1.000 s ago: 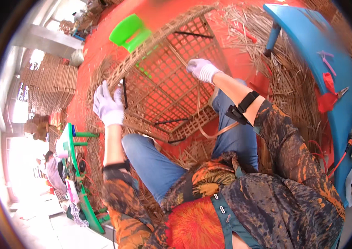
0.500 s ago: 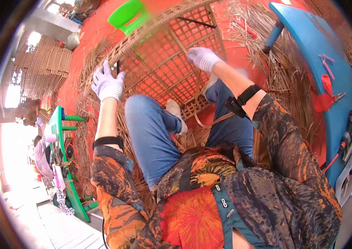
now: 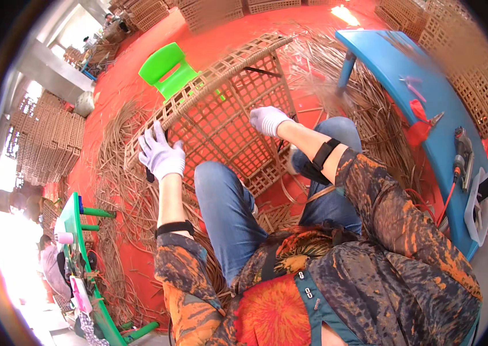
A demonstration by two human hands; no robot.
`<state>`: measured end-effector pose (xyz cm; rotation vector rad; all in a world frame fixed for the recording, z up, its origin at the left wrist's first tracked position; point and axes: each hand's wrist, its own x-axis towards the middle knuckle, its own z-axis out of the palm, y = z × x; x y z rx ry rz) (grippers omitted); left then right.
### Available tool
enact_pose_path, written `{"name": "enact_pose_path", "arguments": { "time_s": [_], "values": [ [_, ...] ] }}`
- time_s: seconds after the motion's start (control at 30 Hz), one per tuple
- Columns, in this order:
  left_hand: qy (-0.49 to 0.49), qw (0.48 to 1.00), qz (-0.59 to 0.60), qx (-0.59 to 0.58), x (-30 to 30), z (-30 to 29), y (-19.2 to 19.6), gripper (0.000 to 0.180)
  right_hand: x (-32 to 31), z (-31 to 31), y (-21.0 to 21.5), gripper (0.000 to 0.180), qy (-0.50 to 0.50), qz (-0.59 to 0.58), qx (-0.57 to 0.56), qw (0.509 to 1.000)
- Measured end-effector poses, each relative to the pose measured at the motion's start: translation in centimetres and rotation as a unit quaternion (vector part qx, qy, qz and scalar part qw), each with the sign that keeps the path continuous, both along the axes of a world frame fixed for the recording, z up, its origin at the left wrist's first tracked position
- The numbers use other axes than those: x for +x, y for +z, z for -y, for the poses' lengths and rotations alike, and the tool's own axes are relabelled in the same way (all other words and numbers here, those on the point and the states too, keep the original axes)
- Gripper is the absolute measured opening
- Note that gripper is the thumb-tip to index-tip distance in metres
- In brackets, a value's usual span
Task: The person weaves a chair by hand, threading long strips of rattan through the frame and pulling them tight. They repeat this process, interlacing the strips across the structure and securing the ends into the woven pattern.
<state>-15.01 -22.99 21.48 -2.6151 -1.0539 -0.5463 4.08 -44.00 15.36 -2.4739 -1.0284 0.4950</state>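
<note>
Far left, low: a green table (image 3: 74, 222) w/ small stuff on top, and another person (image 3: 54, 271) sitting just beside it, mostly washed out by glare. Above that, stacks of woven panels (image 3: 45, 141) along the left wall. Loose rattan strips (image 3: 120, 190) litter the red floor (image 3: 221, 43) btwn the table and the work.

Left hand (image 3: 161, 154), white glove, fingers curled and clamped on the lower-left corner of the woven lattice panel (image 3: 221, 109); a dark bit shows under the palm, can't tell what it is. Behind the panel's top edge, a green plastic chair (image 3: 166, 68), partly hidden by the weave.

Panel itself: tan rattan, open square grid, thicker wrapped rim, a dark metal frame bar visible near the upper right. It's tilted, propped in front of the person over both blue-jeaned knees (image 3: 227, 202), lower edge near the shins, red floor showing through the holes.

Right hand (image 3: 268, 119), also white-gloved, lies on the lattice face right of centre, fingers together and bent onto the weave; can't tell if it's pinching a strand. A black strap sits on that forearm.

Right side: more rattan heaps around a blue table (image 3: 422, 98). On it, red-handled pliers (image 3: 422, 124), then a power tool (image 3: 462, 151) w/ cord near the edge. More woven panels are stacked top right.
</note>
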Motion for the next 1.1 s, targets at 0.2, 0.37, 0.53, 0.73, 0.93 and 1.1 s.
{"name": "enact_pose_path", "arguments": {
  "time_s": [0.2,0.37,0.53,0.73,0.93,1.1],
  "values": [
    [-0.04,0.997,0.057,0.021,-1.4,1.2,-0.4,0.082,-1.4,0.8,-0.9,0.028,-0.014,-0.017,0.006,1.0],
    [-0.23,0.932,0.278,0.027,-0.7,7.4,0.7,0.033,-2.8,1.0,-4.0,0.029,0.015,-0.06,0.115,0.991],
    [-0.211,0.836,0.17,-0.476,5.4,10.3,-4.7,0.042,-3.4,2.3,-0.9,0.028,0.027,-0.17,0.142,0.975],
    [-0.106,0.556,0.233,-0.791,14.6,8.4,-7.2,0.037,0.5,6.5,2.3,0.03,0.116,-0.412,0.015,0.904],
    [-0.144,0.725,0.12,-0.663,15.0,6.8,-18.1,0.024,7.5,7.0,-1.9,0.026,-0.073,-0.11,0.121,0.984],
    [-0.091,0.669,0.143,-0.723,15.1,13.6,-14.2,0.031,6.4,5.5,-3.7,0.015,0.0,0.165,0.397,0.903]
  ]
}}
